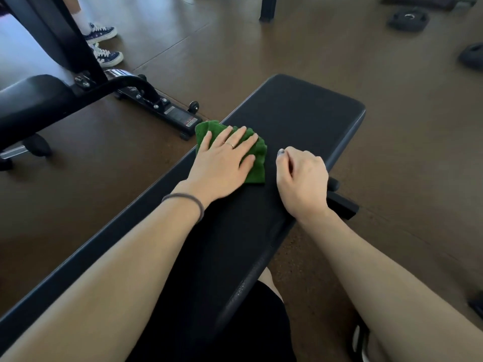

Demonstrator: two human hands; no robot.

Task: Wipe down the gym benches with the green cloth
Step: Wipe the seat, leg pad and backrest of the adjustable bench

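Note:
A long flat black gym bench [300,111] runs from the lower left to the upper middle of the view. The green cloth [257,164] lies bunched on the bench's left side, partly overhanging the left edge. My left hand [224,160] presses flat on the cloth with fingers spread, covering most of it. My right hand [303,176] rests on the bench's right edge beside the cloth, fingers curled loosely, holding nothing I can see.
A second black bench [34,105] with a metal frame and small wheels stands at the left. Another person's blue sneakers [103,44] stand behind it. Weight plates [409,19] lie on the brown floor at the top right.

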